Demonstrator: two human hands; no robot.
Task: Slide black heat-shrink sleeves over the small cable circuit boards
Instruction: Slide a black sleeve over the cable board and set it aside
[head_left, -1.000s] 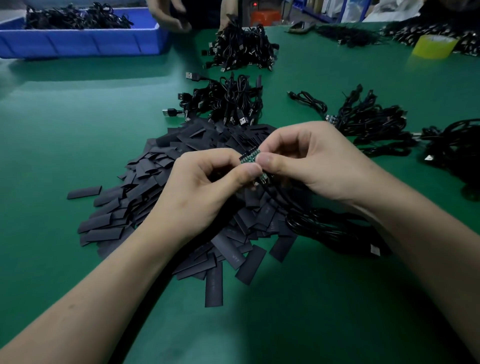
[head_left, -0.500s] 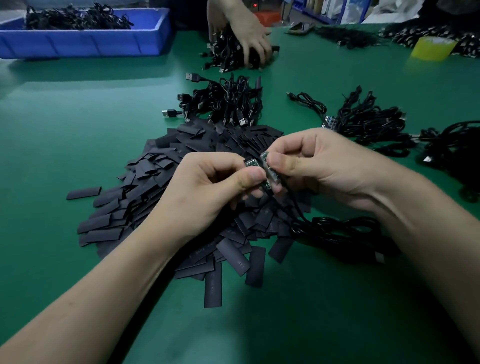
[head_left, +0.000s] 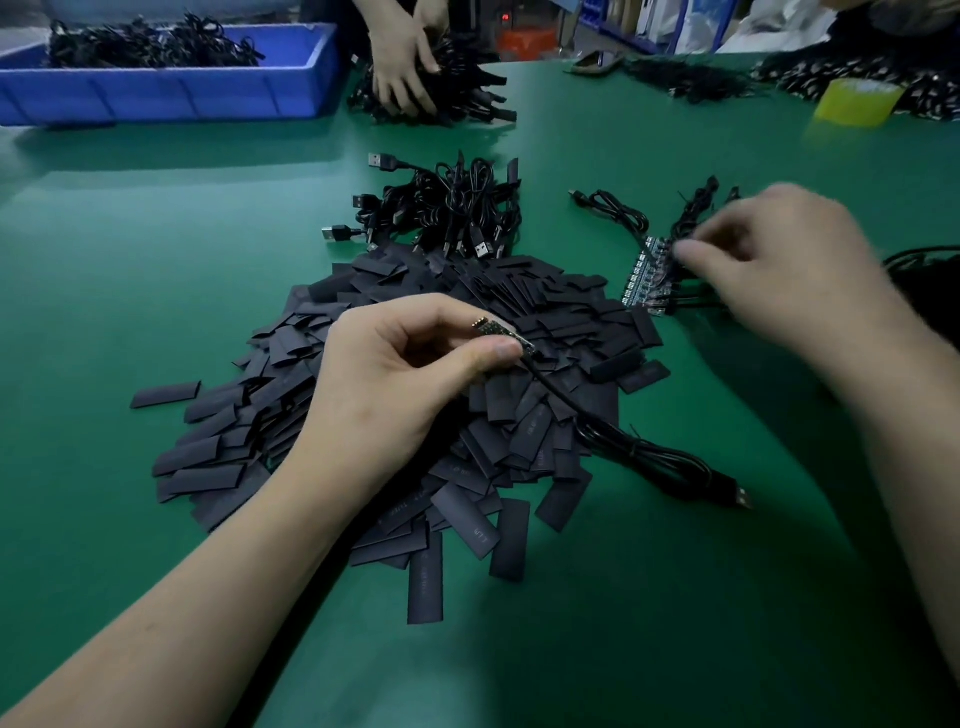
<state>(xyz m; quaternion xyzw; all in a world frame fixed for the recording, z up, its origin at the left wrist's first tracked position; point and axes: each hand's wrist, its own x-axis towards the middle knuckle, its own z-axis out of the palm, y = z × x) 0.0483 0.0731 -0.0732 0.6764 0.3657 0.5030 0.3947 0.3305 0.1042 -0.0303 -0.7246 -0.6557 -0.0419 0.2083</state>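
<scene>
Pinching a circuit board (head_left: 498, 332) in the left hand (head_left: 395, 379) over the sleeves (head_left: 467, 291), right hand (head_left: 779, 265) blurred, grip untellable, by more boards (head_left: 644, 278); black cables (head_left: 150, 47) heaped in a blue bin (head_left: 208, 96).

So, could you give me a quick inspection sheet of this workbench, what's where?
Surface: green table, matte.
Job's things: pile of black sleeves mid-table; one small circuit board, no sleeve on it, held above the pile; row of boards at the pile's right edge.
Clutter: yellow roll far right.
Hands: left hand pinches the circuit board between thumb and fingers; right hand blurred, at the row of boards, grip unclear.
Cables: held board's cable trails over the pile to a USB plug; cable bundle behind the pile.
Surroundings: blue bin of cables far left; another person's hand on a further bundle.
</scene>
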